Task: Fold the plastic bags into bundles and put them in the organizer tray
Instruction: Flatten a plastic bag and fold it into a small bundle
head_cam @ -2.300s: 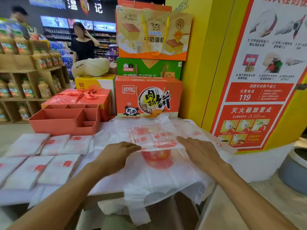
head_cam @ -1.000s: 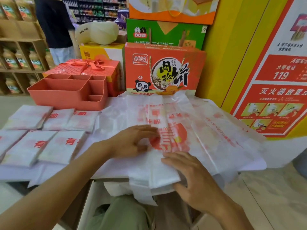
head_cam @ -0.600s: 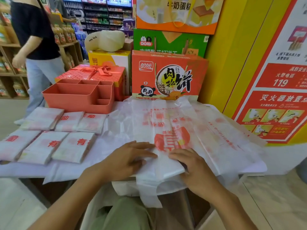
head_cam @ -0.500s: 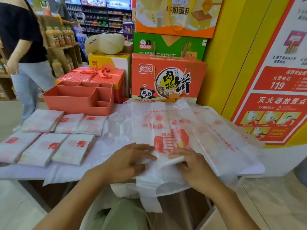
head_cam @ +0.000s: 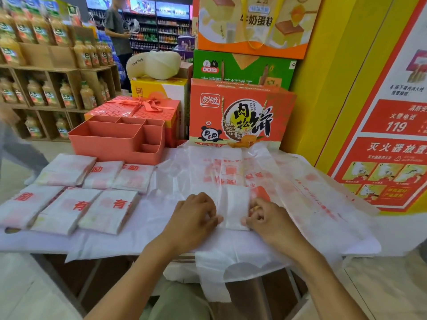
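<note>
**Fold pinched at centre frame**

I see my left hand (head_cam: 196, 215) and right hand (head_cam: 266, 219), fingers curled, pinching opposite edges of the folded-over white red-printed plastic bag (head_cam: 234, 207) lying on the surface (head_cam: 27, 241). Six folded white bag bundles (head_cam: 108, 211) lie at left, with the coral plastic organizer tray (head_cam: 111, 146) behind them.

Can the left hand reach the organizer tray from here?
Probably yes: only low folded bundles lie between the left hand and the open-topped organizer tray, though it pinches the plastic bag.
</note>
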Demonstrator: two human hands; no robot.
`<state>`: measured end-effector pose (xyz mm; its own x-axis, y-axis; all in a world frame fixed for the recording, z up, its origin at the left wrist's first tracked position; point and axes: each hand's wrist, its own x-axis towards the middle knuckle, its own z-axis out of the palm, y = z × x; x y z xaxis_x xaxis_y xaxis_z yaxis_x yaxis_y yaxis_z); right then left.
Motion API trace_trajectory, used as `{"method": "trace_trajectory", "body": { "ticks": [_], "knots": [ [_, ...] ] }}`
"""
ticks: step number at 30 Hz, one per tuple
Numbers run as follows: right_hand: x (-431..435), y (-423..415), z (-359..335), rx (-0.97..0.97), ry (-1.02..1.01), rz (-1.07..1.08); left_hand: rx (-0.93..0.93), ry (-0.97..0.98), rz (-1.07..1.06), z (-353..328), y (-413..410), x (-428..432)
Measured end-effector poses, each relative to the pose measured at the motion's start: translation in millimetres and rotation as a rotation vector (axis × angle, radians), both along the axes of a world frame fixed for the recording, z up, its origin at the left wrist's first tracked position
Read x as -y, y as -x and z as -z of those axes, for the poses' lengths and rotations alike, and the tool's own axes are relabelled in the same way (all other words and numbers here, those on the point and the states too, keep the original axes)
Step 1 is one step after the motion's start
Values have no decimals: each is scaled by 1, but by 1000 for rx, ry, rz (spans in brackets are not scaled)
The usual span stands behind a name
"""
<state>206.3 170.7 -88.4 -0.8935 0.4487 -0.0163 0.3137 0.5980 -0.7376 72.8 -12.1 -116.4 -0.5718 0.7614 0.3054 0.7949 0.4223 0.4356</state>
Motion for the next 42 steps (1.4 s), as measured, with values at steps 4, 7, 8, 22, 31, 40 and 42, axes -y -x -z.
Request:
{"method": "trace_trajectory", "body": {
  "ticks": [4, 7, 8, 22, 31, 40, 42],
  "knots": [
    [1, 4, 8, -13, -126, 71, -103, 51, -72, 8, -2, -1],
    [5, 2, 11, -83, -244, 54, -31, 67, -87, 10, 0, 0],
    [4, 2, 12, -94, -341, 17, -19, 107, -66, 9, 1, 0],
    [-10, 7, 22, 31, -497, -239, 37, 45, 69, -1, 23, -1],
    [-7, -1, 17, -132, -164, -126, 82, -146, 90, -1, 24, 5],
    [-13, -1, 14, -158, 39, -35, 395, -203, 82, -11, 14, 7],
    [-12, 1, 15, -151, 14, -21, 351, -185, 23, -7, 17, 5]
  ]
}}
